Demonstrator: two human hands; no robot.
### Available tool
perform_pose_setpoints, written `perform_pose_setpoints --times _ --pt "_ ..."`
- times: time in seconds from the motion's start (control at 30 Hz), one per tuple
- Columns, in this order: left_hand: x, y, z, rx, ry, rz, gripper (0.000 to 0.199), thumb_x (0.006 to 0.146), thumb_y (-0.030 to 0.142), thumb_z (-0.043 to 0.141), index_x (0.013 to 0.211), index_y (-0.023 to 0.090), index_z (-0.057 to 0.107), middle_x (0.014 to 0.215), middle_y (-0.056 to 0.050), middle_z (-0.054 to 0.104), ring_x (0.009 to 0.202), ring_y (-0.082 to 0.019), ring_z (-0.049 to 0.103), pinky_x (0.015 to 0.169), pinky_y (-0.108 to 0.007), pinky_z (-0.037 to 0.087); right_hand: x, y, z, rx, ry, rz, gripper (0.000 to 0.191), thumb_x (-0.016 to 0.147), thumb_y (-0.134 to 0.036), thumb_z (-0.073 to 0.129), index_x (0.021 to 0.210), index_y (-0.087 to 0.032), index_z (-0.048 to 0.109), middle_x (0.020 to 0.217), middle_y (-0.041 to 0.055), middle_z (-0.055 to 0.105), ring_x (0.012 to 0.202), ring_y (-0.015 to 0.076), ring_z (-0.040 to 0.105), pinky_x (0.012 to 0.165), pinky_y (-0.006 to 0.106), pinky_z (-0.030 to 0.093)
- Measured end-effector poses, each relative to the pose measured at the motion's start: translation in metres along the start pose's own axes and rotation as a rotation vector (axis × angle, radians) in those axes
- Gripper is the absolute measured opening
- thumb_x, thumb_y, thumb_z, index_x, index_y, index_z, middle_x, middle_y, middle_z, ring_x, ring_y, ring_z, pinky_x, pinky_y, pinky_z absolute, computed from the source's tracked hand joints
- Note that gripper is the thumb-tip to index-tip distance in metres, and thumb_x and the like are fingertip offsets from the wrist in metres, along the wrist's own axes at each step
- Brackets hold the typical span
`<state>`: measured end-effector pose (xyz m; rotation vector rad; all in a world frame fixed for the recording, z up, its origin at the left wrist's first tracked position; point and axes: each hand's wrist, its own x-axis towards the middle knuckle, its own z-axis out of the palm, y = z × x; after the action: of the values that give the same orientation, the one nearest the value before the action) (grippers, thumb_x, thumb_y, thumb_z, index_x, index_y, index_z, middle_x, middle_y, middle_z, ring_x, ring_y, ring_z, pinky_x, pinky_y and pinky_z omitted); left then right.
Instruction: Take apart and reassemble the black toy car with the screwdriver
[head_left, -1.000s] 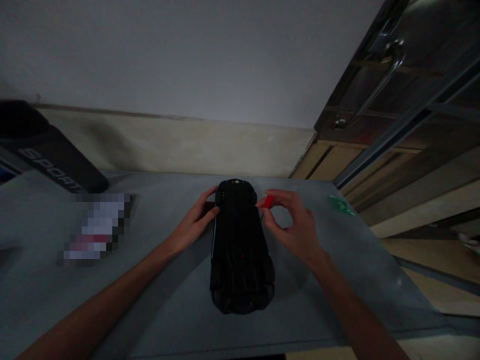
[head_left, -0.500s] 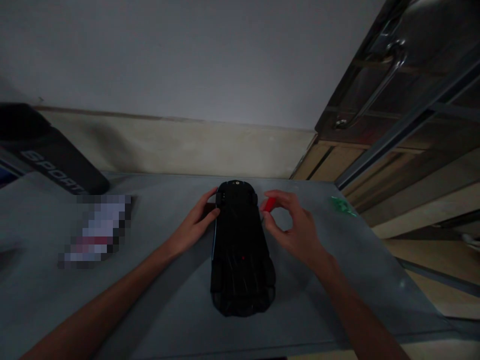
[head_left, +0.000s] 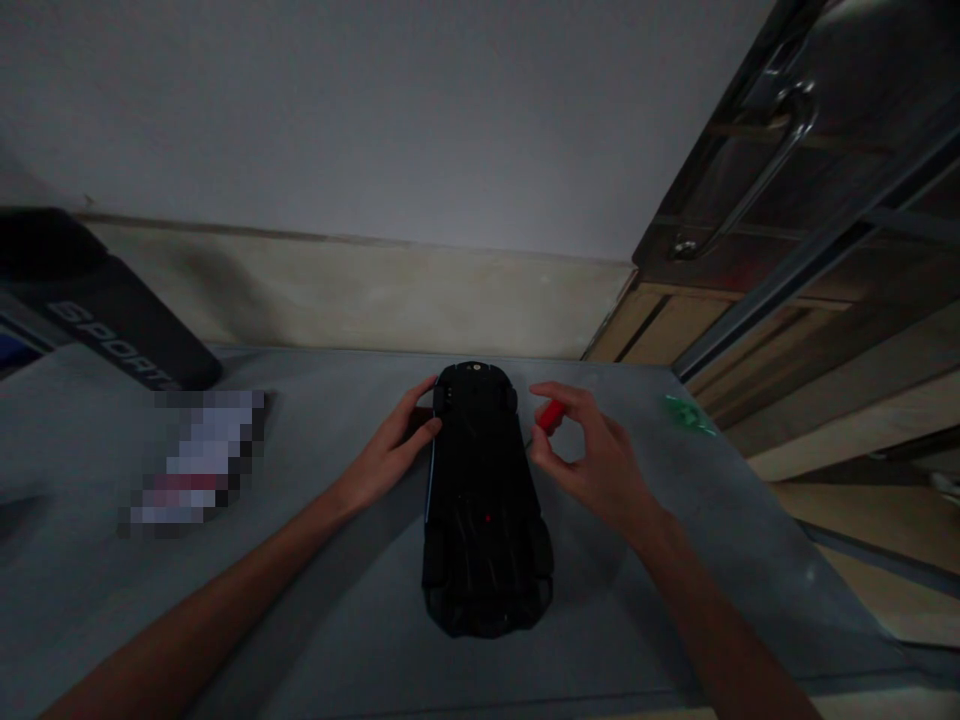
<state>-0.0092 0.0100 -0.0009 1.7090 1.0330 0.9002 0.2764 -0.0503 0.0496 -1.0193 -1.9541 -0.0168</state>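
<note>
A black toy car (head_left: 484,470) lies upside down on the grey table, its wheels and dark underside facing up. My left hand (head_left: 401,435) grips its left side near the far end, thumb at the edge and fingers partly hidden behind it. Just right of the car, my right hand (head_left: 581,440) pinches a small red-handled screwdriver (head_left: 550,416) between thumb and fingers. A thin dark shaft seems to point down and left from the handle, but its tip is hard to make out.
On the left a black bottle (head_left: 127,320) marked SPORT stands near a blurred-out flat item (head_left: 202,460). A crumpled green wrapper (head_left: 688,414) lies at the table's right edge. The wall (head_left: 375,290) borders the back; a metal handle (head_left: 757,180) is at upper right.
The red handle has shifted slightly right and tilted within my right hand's fingers. My left hand and the toy car stay put.
</note>
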Motion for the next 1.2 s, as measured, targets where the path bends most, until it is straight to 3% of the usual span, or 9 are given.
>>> perform_pose_setpoints --times 0.23,0.43,0.6,0.77,0.93,1.1,1.2 --pt "0.0002 0.0008 0.0006 -0.008 -0.007 -0.008 0.075 0.110 0.048 0.061 0.178 0.020 0.043 0.134 -0.014 0.082 0.126 -0.033 0.077 0.118 -0.049 0.056 0.0005 -0.0003 0.0001 -0.042 0.041 -0.017 0.040 0.108 -0.016 0.068 0.145 -0.031 0.067 0.081 -0.0056 0.067 0.069 0.0167 0.066 0.074 0.032 0.060" --pt "0.0000 -0.0001 0.0001 -0.008 -0.003 -0.009 0.073 0.110 0.046 0.061 0.177 0.024 0.045 0.135 -0.013 0.083 0.129 -0.033 0.078 0.116 -0.045 0.056 0.0033 -0.0059 -0.0016 -0.014 0.021 -0.021 0.050 0.105 -0.010 0.060 0.150 -0.032 0.067 0.091 -0.0025 0.071 0.079 0.0180 0.069 0.083 0.033 0.062" --pt "-0.0006 -0.0011 0.0012 -0.014 -0.004 -0.025 0.074 0.112 0.048 0.061 0.178 0.023 0.042 0.140 -0.014 0.081 0.130 -0.033 0.075 0.121 -0.051 0.054 0.0022 -0.0052 -0.0005 -0.033 0.091 0.029 0.034 0.108 -0.016 0.067 0.138 -0.030 0.073 0.076 -0.0065 0.061 0.065 0.0152 0.060 0.070 0.029 0.056" --pt "-0.0004 -0.0019 0.0010 -0.038 -0.009 -0.020 0.072 0.112 0.049 0.063 0.177 0.025 0.044 0.142 -0.014 0.080 0.133 -0.034 0.074 0.125 -0.053 0.051 0.0014 -0.0041 -0.0002 -0.028 0.049 0.038 0.038 0.106 -0.015 0.061 0.140 -0.030 0.070 0.086 -0.0024 0.070 0.072 0.0179 0.067 0.074 0.033 0.061" --pt "-0.0001 -0.0016 0.0010 -0.039 0.001 -0.009 0.069 0.111 0.048 0.064 0.175 0.026 0.048 0.146 -0.013 0.079 0.135 -0.034 0.074 0.126 -0.053 0.051 0.0025 -0.0048 -0.0020 -0.069 0.106 0.043 0.026 0.109 -0.019 0.067 0.130 -0.031 0.075 0.075 -0.0053 0.062 0.065 0.0169 0.062 0.071 0.032 0.059" --pt "-0.0004 -0.0018 0.0007 -0.004 0.012 0.002 0.070 0.111 0.048 0.063 0.175 0.026 0.048 0.140 -0.013 0.081 0.129 -0.034 0.077 0.119 -0.050 0.056 0.0034 -0.0057 -0.0027 -0.022 0.051 0.007 0.039 0.106 -0.013 0.060 0.139 -0.030 0.071 0.090 -0.0014 0.072 0.076 0.0184 0.069 0.078 0.033 0.062" --pt "-0.0008 -0.0018 0.0001 0.001 -0.004 -0.005 0.071 0.113 0.050 0.061 0.177 0.024 0.044 0.143 -0.014 0.080 0.132 -0.034 0.075 0.122 -0.051 0.054 0.0026 -0.0046 -0.0013 -0.033 0.068 0.026 0.033 0.109 -0.016 0.063 0.138 -0.031 0.072 0.084 -0.0032 0.069 0.072 0.0178 0.067 0.075 0.032 0.061"
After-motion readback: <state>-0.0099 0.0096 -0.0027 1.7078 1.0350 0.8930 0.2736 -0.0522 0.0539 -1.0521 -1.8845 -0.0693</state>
